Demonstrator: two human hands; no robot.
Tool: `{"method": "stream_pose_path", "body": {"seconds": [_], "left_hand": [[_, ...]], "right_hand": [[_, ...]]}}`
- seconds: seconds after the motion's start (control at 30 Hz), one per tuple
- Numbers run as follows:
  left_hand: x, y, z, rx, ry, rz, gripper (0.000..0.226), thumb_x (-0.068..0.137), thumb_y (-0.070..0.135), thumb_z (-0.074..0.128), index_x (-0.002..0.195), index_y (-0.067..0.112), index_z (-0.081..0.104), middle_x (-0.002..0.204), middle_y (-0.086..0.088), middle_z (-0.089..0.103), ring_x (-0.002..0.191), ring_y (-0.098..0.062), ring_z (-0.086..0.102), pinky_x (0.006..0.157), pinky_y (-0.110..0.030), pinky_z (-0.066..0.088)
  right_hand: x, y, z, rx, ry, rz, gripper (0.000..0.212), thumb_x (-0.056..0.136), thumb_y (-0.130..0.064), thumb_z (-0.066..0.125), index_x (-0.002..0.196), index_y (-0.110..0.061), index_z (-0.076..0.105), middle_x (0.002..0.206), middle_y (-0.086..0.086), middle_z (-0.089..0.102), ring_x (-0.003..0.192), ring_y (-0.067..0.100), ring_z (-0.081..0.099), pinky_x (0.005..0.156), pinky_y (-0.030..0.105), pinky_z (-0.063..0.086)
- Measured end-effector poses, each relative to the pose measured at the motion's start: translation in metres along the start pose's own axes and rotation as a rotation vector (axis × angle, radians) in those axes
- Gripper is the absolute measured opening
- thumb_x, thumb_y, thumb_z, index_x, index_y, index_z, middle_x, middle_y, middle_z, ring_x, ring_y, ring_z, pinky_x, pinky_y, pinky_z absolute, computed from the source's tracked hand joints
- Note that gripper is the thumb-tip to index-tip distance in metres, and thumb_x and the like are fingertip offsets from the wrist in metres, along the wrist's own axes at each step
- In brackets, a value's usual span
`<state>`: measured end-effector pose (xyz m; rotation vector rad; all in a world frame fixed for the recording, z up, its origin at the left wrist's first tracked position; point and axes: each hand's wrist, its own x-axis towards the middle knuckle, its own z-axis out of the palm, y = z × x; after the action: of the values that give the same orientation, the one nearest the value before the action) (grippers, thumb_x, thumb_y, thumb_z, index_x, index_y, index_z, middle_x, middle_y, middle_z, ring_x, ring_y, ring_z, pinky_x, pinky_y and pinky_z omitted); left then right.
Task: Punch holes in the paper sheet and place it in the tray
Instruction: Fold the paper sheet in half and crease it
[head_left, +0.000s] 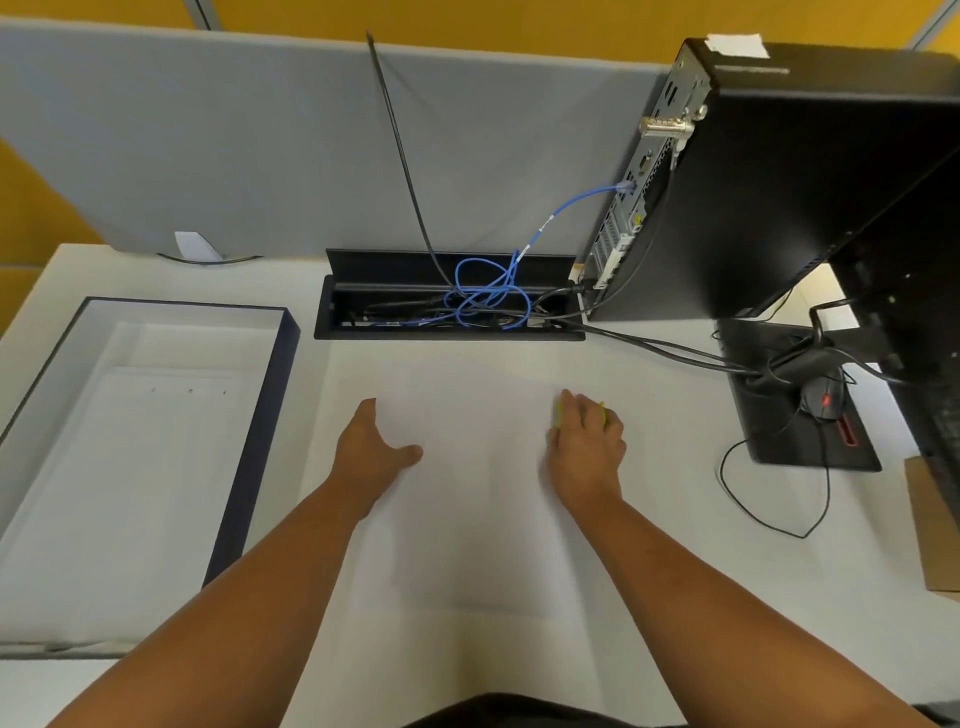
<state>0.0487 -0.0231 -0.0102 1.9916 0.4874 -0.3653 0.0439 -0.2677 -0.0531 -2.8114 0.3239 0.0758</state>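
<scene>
At nine o'clock I see the tray (260, 415), already holding punched sheets. My left hand (371, 452) lies spread flat on the paper sheet (467, 519) at centre. My right hand (587, 447), at three o'clock on the sheet, closes over a yellow-green punch (558, 413). I judge punching underway; next comes pressing down firmly.

A white desk (675, 545) is carrying a dark-walled tray (249, 467) at left, a paper sheet (467, 519) in the middle, and a black computer tower (779, 197) and mouse (823, 397) at right.
</scene>
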Motion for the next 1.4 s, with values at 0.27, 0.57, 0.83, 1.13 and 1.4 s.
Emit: {"method": "stream_pose_path", "body": {"seconds": [0.27,0.57,0.83,1.13,1.4], "left_hand": [[-0.006,-0.007,-0.001,-0.021,-0.020,-0.009,0.090,0.080,0.015,0.078,0.151,0.012,0.022,0.153,-0.006,0.033,0.141,-0.027,0.030,0.111,-0.037,0.029],[-0.010,-0.010,0.002,-0.001,-0.049,-0.008,0.090,0.081,0.023,0.077,0.151,0.014,0.021,0.154,-0.005,0.031,0.140,-0.029,0.031,0.111,-0.042,0.032],[0.000,-0.011,-0.003,-0.055,-0.051,0.042,0.061,0.082,0.028,0.075,0.132,0.027,0.041,0.125,0.004,0.052,0.112,-0.020,0.051,0.089,-0.032,0.046],[0.011,0.001,0.001,-0.212,0.000,0.109,0.035,0.088,0.026,0.069,0.115,0.036,0.049,0.103,0.021,0.055,0.095,-0.006,0.056,0.066,-0.016,0.044],[0.011,-0.003,0.005,-0.227,0.022,0.138,0.062,0.088,0.024,0.069,0.133,0.047,0.034,0.142,0.011,0.040,0.125,-0.017,0.042,0.103,-0.039,0.042]], "right_hand": [[0.007,-0.005,0.000,-0.065,-0.001,0.006,0.057,0.090,-0.006,0.051,0.145,-0.013,0.039,0.153,0.013,0.030,0.145,0.043,0.010,0.115,0.056,0.011],[0.033,-0.079,-0.007,0.227,-0.071,-0.324,0.041,0.097,-0.017,0.048,0.138,-0.021,0.049,0.143,0.004,0.044,0.133,0.025,0.032,0.105,0.039,0.029],[0.049,-0.088,-0.005,0.268,-0.176,-0.272,0.013,0.097,-0.015,0.050,0.104,-0.018,0.060,0.112,0.003,0.055,0.107,0.023,0.047,0.086,0.032,0.032],[0.040,-0.086,-0.002,0.334,-0.115,-0.393,0.019,0.096,-0.018,0.055,0.111,-0.019,0.067,0.110,0.002,0.061,0.106,0.021,0.052,0.094,0.036,0.039],[0.033,-0.085,0.002,0.412,-0.136,-0.458,0.027,0.092,-0.014,0.061,0.118,-0.021,0.065,0.113,0.003,0.056,0.110,0.023,0.051,0.097,0.040,0.038]]}}
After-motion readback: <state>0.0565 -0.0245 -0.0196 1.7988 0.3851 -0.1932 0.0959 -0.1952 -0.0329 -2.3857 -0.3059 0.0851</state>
